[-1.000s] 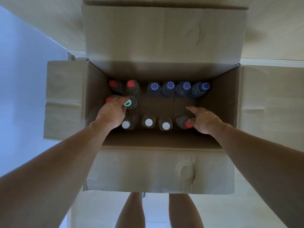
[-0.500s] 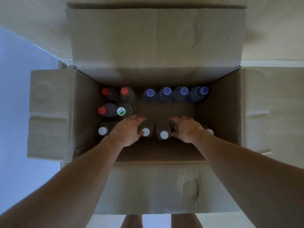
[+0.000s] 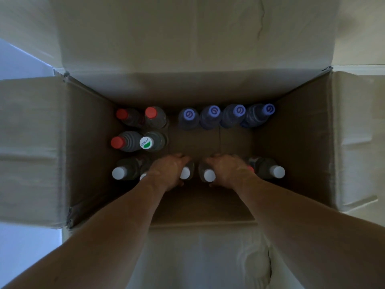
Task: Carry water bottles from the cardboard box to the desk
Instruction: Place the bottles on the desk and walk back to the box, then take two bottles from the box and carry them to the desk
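Observation:
An open cardboard box (image 3: 87,147) stands on the floor below me, holding several upright water bottles. In its near row, my left hand (image 3: 166,171) wraps around a white-capped bottle (image 3: 185,173), and my right hand (image 3: 229,170) wraps around the white-capped bottle (image 3: 209,175) beside it. More white-capped bottles stand at the row's left end (image 3: 119,173) and right end (image 3: 278,171). Red-capped bottles (image 3: 150,112) and a green-and-white-capped bottle (image 3: 146,142) fill the far left. Several blue-capped bottles (image 3: 214,111) line the back wall. The desk is out of view.
The box flaps are folded out: a tall one at the back (image 3: 195,42), one at each side, one towards me (image 3: 200,255). Bare cardboard floor (image 3: 208,140) shows in the box's middle. A pale wall (image 3: 23,61) is at the left.
Both hands have gone deeper into the box and closed around the two middle white-capped bottles of the near row. The camera has come lower and closer to the box.

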`<state>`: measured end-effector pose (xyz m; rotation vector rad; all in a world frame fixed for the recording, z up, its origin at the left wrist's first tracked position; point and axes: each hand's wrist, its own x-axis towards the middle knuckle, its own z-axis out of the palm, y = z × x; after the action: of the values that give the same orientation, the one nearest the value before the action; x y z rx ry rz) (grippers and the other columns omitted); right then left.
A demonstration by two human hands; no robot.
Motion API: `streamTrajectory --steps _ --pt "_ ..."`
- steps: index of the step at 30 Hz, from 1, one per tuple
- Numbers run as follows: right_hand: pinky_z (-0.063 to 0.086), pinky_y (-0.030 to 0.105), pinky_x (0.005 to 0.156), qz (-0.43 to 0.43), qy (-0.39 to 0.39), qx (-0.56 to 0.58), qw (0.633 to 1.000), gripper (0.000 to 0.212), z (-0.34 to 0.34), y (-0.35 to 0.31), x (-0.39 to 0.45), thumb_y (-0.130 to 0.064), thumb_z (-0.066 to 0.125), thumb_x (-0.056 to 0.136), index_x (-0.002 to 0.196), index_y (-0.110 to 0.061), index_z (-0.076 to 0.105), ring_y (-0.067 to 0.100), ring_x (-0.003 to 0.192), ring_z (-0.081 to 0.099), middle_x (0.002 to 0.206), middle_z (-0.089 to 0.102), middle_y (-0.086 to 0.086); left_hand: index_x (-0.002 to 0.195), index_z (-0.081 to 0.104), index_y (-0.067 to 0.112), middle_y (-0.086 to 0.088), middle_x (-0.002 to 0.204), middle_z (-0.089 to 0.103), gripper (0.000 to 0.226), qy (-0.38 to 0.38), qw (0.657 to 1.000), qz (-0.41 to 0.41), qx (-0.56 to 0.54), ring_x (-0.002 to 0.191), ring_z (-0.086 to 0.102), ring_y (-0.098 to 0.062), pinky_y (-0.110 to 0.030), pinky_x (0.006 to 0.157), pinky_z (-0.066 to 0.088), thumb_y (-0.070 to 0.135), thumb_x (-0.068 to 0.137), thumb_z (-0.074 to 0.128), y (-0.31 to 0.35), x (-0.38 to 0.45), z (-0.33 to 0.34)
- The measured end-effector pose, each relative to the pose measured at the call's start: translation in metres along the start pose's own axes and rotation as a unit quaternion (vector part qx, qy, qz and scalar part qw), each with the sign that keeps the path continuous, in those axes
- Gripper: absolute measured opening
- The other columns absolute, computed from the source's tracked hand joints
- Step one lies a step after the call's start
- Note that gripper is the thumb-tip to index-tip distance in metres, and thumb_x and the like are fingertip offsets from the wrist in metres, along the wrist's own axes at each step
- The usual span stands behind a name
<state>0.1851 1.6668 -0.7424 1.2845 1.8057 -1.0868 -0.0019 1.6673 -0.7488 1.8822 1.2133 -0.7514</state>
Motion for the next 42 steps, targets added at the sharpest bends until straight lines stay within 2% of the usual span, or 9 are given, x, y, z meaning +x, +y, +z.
streamTrajectory --steps 5,12,17,24,30,34,37,40,42 --pt "0.043 0.044 0.103 -0.019 0.031 0.052 0.998 0.052 0.002 0.003 0.009 -0.038 0.068 0.089 0.136 -0.027 0.049 0.03 0.122 0.053 0.135 0.054 0.007 0.141 0.049 0.019 -0.008 0.139 0.054 0.063 0.049 0.997 0.008 -0.066 0.125 0.054 -0.028 -0.038 0.103 0.044 0.024 0.085 0.077 0.001 0.011 0.0" --pt "0.045 0.038 0.1 -0.016 0.053 0.157 0.986 0.052 -0.01 0.016 0.017 -0.035 0.074 0.084 0.13 -0.023 0.054 0.029 0.12 0.056 0.131 0.06 0.006 0.138 0.053 0.015 -0.011 0.133 0.062 0.067 0.128 0.966 -0.045 -0.22 0.121 0.059 -0.029 -0.039 0.101 0.047 0.026 0.079 0.083 0.001 0.017 -0.004" --pt "0.041 0.04 0.11 0.011 0.07 0.159 0.985 0.08 -0.014 0.021 0.024 -0.029 0.081 0.079 0.148 -0.019 0.041 0.03 0.131 0.049 0.144 0.052 0.011 0.142 0.049 0.015 -0.013 0.135 0.061 0.072 0.128 0.964 -0.075 -0.22 0.125 0.057 -0.032 -0.041 0.106 0.045 0.016 0.078 0.083 0.0 0.027 0.004" --pt "0.045 0.039 0.103 0.013 0.091 0.184 0.979 0.063 -0.017 0.017 0.016 -0.025 0.083 0.078 0.133 -0.014 0.054 0.03 0.124 0.055 0.134 0.059 0.011 0.135 0.053 0.007 -0.016 0.131 0.063 0.059 0.144 0.961 -0.076 -0.223 0.121 0.059 -0.034 -0.041 0.103 0.046 0.015 0.083 0.079 0.002 0.024 0.006" --pt "0.047 0.045 0.104 0.009 0.108 0.296 0.949 0.073 -0.045 0.019 -0.023 -0.018 0.092 0.064 0.128 -0.023 0.057 0.023 0.121 0.055 0.129 0.06 0.0 0.13 0.056 0.017 -0.007 0.131 0.063 0.068 0.149 0.945 -0.046 -0.288 0.122 0.058 -0.026 -0.042 0.103 0.048 0.022 0.071 0.09 0.009 -0.011 -0.039" --pt "0.051 0.042 0.095 0.014 0.122 0.348 0.929 0.06 -0.074 0.017 -0.056 -0.015 0.09 0.059 0.108 -0.032 0.06 0.018 0.107 0.062 0.11 0.066 -0.007 0.125 0.053 0.022 0.004 0.119 0.062 0.063 0.164 0.932 -0.014 -0.322 0.109 0.057 -0.016 -0.032 0.089 0.046 0.026 0.073 0.088 0.013 -0.041 -0.077" --pt "0.05 0.047 0.1 0.005 0.121 0.424 0.898 0.056 -0.099 0.014 -0.087 -0.007 0.087 0.061 0.109 -0.025 0.066 0.021 0.105 0.065 0.107 0.071 0.0 0.123 0.05 0.024 0.013 0.106 0.06 0.064 0.164 0.918 0.002 -0.361 0.1 0.058 -0.011 -0.024 0.079 0.047 0.025 0.072 0.089 0.016 -0.066 -0.113" --pt "0.041 0.049 0.111 0.0 0.118 0.518 0.847 0.061 -0.127 0.007 -0.123 0.002 0.083 0.068 0.123 -0.018 0.065 0.024 0.117 0.061 0.118 0.071 0.004 0.124 0.057 0.02 0.003 0.112 0.07 0.059 0.144 0.894 0.015 -0.424 0.107 0.065 -0.015 -0.04 0.095 0.053 0.015 0.073 0.086 0.017 -0.095 -0.15" --pt "0.039 0.049 0.113 0.004 0.119 0.566 0.815 0.058 -0.145 -0.001 -0.149 0.003 0.079 0.073 0.124 -0.019 0.064 0.023 0.12 0.059 0.12 0.07 0.003 0.118 0.065 0.026 0.005 0.108 0.075 0.048 0.146 0.874 0.025 -0.462 0.103 0.069 -0.011 -0.039 0.095 0.053 0.016 0.075 0.085 0.02 -0.118 -0.172"
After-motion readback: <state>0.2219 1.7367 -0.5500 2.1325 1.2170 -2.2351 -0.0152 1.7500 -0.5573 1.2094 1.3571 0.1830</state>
